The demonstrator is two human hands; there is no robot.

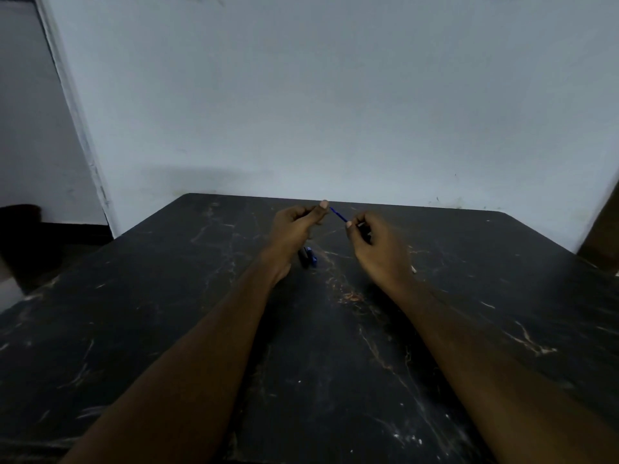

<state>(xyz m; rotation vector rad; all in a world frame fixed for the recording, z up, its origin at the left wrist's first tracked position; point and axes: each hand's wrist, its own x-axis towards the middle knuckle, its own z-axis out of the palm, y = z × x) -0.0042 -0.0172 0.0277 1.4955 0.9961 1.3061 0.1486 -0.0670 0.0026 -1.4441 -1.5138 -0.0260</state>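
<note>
Both my hands hover over a dark marble-patterned table point(167, 329). My right hand point(375, 244) pinches a thin blue rod point(338, 214), like a pen refill, between thumb and fingertips. The rod slants up and left, and its free end stops just short of my left thumb. The fingers of my left hand point(294, 229) are curled with the thumb raised; nothing shows inside them. Dark and blue pen parts point(308, 257) lie on the table between the two wrists, partly hidden by the left hand.
The table's far edge meets a pale wall point(335, 112). A doorway opening with a dark shape point(26, 239) lies at the far left. A brown edge point(603, 236) stands at the far right. Light scratches and specks mark the tabletop.
</note>
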